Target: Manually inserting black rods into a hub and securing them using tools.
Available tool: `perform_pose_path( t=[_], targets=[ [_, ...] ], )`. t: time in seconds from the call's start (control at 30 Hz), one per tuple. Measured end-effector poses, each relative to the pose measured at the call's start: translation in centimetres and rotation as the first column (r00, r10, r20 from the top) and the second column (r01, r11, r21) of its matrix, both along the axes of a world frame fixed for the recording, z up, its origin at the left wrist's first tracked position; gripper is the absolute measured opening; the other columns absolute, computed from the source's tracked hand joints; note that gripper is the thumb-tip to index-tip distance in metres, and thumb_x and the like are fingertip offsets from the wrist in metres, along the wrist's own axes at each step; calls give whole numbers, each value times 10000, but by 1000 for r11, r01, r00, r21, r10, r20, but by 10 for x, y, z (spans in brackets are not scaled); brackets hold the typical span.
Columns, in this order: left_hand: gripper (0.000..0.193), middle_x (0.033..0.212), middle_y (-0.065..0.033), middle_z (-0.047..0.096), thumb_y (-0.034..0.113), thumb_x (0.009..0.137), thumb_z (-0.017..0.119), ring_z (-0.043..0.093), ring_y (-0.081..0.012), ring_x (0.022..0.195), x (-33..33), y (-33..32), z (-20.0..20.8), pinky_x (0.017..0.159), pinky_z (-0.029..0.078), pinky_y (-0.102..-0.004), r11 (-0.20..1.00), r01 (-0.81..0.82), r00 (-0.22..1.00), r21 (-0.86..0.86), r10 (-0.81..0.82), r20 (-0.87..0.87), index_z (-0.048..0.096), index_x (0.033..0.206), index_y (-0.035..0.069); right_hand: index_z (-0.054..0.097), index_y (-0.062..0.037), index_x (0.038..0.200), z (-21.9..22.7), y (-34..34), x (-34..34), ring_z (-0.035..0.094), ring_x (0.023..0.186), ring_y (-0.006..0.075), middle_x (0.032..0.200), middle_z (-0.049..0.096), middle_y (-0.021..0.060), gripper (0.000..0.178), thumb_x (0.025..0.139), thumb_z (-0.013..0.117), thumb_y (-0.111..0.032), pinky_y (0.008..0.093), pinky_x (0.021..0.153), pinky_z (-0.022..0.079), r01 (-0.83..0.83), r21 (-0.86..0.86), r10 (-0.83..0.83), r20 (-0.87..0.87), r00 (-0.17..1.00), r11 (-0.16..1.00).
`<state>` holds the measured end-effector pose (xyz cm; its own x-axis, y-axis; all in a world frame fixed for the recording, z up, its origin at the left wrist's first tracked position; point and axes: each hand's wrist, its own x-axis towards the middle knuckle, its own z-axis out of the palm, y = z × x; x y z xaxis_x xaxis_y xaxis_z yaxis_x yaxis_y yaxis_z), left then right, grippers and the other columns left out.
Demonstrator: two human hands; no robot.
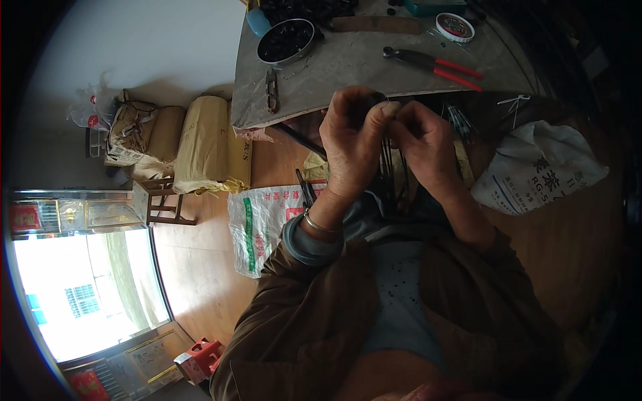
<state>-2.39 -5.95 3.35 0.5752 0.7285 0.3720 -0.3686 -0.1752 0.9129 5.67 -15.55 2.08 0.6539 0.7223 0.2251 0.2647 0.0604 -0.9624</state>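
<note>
My left hand [352, 139] and my right hand [429, 143] meet just in front of the table's near edge. Both have their fingers pinched, with the thumbs close together. Thin dark rods [386, 164] hang down from between them, over my lap. The left fingers appear to grip the rods' upper ends. Whatever the right fingertips pinch is too small and too hidden to name. Beyond the hands, pliers with red handles [457, 72] lie on the grey table [361, 77]. A smaller pair of rusty cutters [271, 91] rests near its left edge.
On the table are a bowl [312, 44] of black parts, a loose black heap [301, 10], and a white round lid [456, 28] with small pieces. A white sack [538, 167] stands right. Left are wrapped bundles [200, 144], a wooden stool [164, 200] and a plastic sack [257, 224].
</note>
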Motion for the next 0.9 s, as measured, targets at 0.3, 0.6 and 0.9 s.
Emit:
perform_pose_path(
  t=[0.3, 0.6, 0.9],
  targets=[
    [167, 877, -28, 586, 128, 923, 605, 518, -72, 809, -3, -4, -12, 736, 445, -219, 905, -168, 961, 392, 238, -137, 567, 1017, -4, 544, -30, 741, 3, -3, 4, 523, 585, 49, 629, 572, 5, 199, 837, 694, -119, 210, 530, 409, 12, -38, -11, 15, 1000, 999],
    [294, 832, -38, 591, 281, 978, 517, 533, -94, 765, -12, -9, -7, 689, 447, -242, 989, 75, 993, 126, -64, -95, 581, 1036, 0, 534, -64, 737, 3, -2, 21, 557, 590, 71, 648, 578, 7, 227, 774, 739, -154, 205, 526, 426, -287, -112, 229, -362, 904, 951],
    [319, 870, -46, 607, 294, 1000, 464, 556, -97, 800, -24, -11, -3, 710, 459, -239, 977, 211, 965, -17, -211, -158, 554, 1095, 3, 519, -63, 804, -13, 3, 18, 557, 633, 64, 698, 556, -4, 251, 764, 754, -138, 204, 551, 436, -283, -35, 256, -332, 908, 958]
  ],
)
